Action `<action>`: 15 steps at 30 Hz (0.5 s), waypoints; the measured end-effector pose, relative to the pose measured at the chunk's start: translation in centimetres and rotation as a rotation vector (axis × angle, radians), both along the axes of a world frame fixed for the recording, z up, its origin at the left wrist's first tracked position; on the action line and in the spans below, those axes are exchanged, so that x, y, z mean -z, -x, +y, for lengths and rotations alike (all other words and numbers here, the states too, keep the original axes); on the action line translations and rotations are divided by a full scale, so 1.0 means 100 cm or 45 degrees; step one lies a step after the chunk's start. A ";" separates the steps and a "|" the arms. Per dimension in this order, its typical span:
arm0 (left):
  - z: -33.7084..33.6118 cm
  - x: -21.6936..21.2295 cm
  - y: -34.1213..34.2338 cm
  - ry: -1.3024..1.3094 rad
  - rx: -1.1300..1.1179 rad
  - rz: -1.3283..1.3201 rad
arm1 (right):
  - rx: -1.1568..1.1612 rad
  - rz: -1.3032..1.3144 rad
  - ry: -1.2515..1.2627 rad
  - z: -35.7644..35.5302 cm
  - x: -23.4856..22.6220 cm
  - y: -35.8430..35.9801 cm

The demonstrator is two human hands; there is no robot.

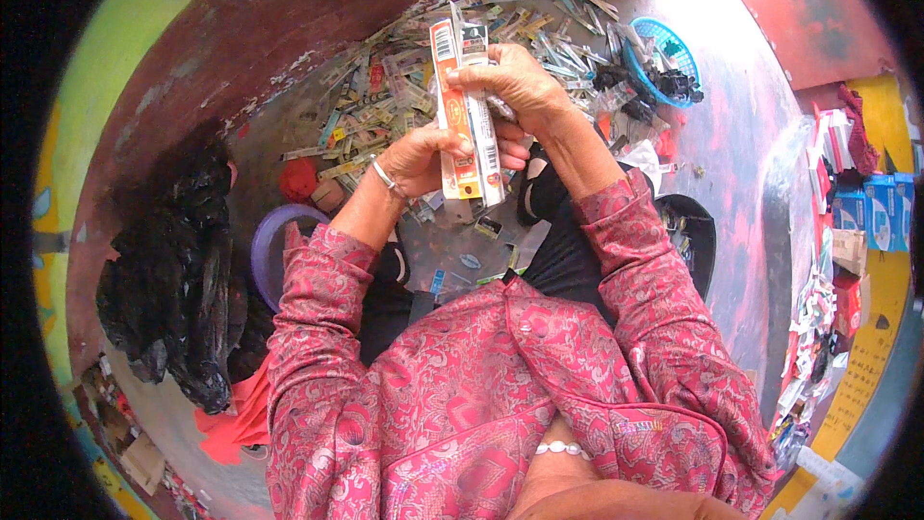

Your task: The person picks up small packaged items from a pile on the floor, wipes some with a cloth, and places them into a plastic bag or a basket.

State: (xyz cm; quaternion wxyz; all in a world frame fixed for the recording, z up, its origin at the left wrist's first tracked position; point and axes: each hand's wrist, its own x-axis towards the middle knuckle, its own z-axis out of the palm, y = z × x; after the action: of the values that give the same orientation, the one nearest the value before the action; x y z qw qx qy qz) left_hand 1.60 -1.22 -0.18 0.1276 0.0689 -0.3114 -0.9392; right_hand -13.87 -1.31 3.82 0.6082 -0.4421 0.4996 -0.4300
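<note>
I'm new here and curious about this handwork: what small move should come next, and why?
Perhaps even up the long, slim packages, easing them with the right hand while the left hand steadies them: both hands hold them, and their ends do not line up.

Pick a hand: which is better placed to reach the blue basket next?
Right, likely: the right hand is nearer the blue basket; the left hand is farther left. Both hold packs, so the right may need freeing first.
</note>
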 end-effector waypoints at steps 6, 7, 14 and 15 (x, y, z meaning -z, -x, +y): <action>-0.007 -0.007 -0.005 0.185 -0.214 -0.206 | 0.206 0.417 0.082 -0.001 0.003 0.004; -0.007 -0.013 -0.006 0.196 -0.226 -0.252 | 0.206 0.573 0.124 0.000 -0.001 0.001; -0.007 -0.004 -0.004 0.106 -0.300 -0.287 | 0.270 0.350 -0.053 -0.015 0.014 0.020; -0.008 -0.006 -0.008 0.064 -0.323 -0.240 | 0.316 0.243 -0.115 -0.018 0.013 0.025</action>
State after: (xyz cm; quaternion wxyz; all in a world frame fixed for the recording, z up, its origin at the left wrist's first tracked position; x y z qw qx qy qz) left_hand 2.43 -2.06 0.43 0.2172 0.1922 -0.3341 -0.8968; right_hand -16.41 -3.14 2.49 0.5194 -0.3880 0.6247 -0.4352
